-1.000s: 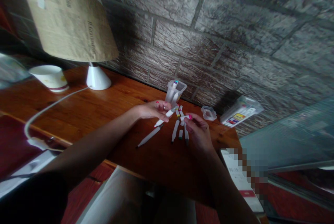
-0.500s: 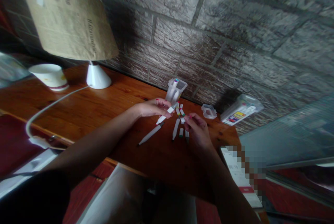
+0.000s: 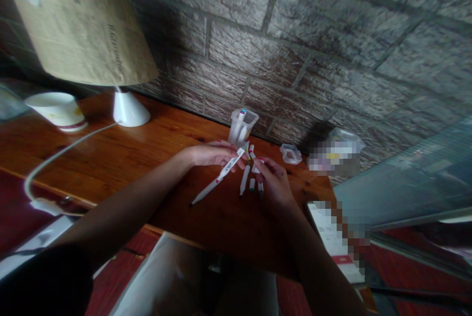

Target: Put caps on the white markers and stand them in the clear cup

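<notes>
Head view: gripping a marker point(image 3: 229, 164) in the left hand point(image 3: 210, 155), pinching a pink-ended cap point(image 3: 256, 169) in the right hand point(image 3: 275, 177), hands apart; seemingly matching cap to marker, likely needing next to turn the pink tip capward.

From my end of the feed, the roomiest lane I've got is the bare wood of the table point(image 3: 224, 225), on the near side between the forearms point(image 3: 157, 183). Between the left hand point(image 3: 216, 155) and right hand point(image 3: 276, 178) it's cramped: loose pens point(image 3: 245, 181) lie right there, and another pen point(image 3: 205, 191) slants out toward me. Straight ahead the plastic tub point(image 3: 233, 132) blocks things, brick wall point(image 3: 236, 55) close behind. Over right, the lid point(image 3: 291, 154) and box point(image 3: 341, 156) crowd the back edge. I could squeeze between the tub and lamp point(image 3: 130, 110); past that, its cord point(image 3: 70, 144) cuts across.
</notes>
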The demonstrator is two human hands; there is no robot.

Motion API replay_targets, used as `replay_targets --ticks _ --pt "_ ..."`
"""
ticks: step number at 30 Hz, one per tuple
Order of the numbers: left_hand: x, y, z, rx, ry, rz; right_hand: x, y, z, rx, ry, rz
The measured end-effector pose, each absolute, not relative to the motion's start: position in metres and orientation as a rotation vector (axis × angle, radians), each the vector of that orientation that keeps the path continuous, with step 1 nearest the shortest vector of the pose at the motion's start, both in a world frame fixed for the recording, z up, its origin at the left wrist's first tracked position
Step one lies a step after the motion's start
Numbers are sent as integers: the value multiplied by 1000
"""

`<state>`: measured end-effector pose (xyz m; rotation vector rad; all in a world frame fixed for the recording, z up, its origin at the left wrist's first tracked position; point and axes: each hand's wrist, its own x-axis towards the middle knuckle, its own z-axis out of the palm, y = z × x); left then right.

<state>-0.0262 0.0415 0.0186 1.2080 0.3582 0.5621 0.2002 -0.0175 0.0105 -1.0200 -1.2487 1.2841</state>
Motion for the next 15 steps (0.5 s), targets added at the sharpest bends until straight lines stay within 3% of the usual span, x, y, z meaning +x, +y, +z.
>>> replay_targets --ticks 15 --pt "-27 42 13 1229 433 578 197 -18 14 -1065 -1244 1268"
